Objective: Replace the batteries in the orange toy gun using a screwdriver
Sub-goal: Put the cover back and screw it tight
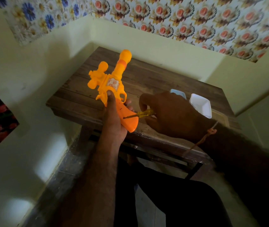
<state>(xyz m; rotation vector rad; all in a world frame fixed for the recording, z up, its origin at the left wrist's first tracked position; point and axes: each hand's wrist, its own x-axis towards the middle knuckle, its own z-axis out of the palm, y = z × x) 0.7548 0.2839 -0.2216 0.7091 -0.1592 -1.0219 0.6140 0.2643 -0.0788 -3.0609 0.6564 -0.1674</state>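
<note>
Orange toy gun (112, 89) is held above the bench (155, 79), left hand (114, 118) wrapped round its grip; right hand (171, 112) fingers pinch the screwdriver (140, 114), tip in the grip; a tilted tip could slip off the screw.

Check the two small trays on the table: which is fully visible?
The white tray, on the right. The blue tray beside it is mostly hidden behind the right hand.

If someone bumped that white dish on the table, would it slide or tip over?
The white dish would probably slide easily: it looks like thin, light plastic sitting on the smooth wooden table. It seems unlikely to tip, since it looks low and wide. It sits near the table's right edge, so a hard bump might push it off.
</note>
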